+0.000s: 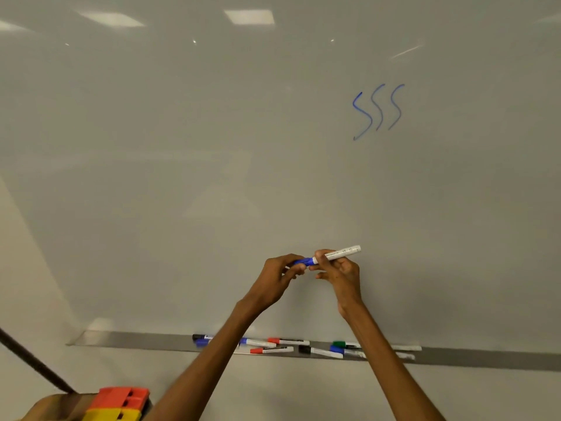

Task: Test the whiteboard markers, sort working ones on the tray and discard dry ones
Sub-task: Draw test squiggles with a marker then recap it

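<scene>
Hands are both up in front of the whiteboard (212,147), sharing one blue marker (337,253) between them. The left hand (280,273) has its fingertips pinched round the blue cap (305,261), and the right hand (340,271) is gripping the white barrel just beside it, thumb and fingers curled over. The marker lies nearly level, cap end pointing left, with the bare tail sticking out to the right and tipped up a touch.

Can't tell from where I'm standing if the cap is fully clicked on or not, it looks butted against the barrel. Three blue squiggles (378,109) sit up on the board to the upper right and they look solid, so my guess is this one works and just needs closing and parking.

Here's the bit that matters: the tray (136,340) runs along the bottom edge of the board, straight below the hands and well apart from them. The other markers, like the red one (288,341) and the green one (343,344), lie lengthwise along it. So the marker's axis already matches the tray. Push is along that axis, left hand toward right. Then the right hand, which owns the barrel, can simply drop it down without any turning.
</scene>
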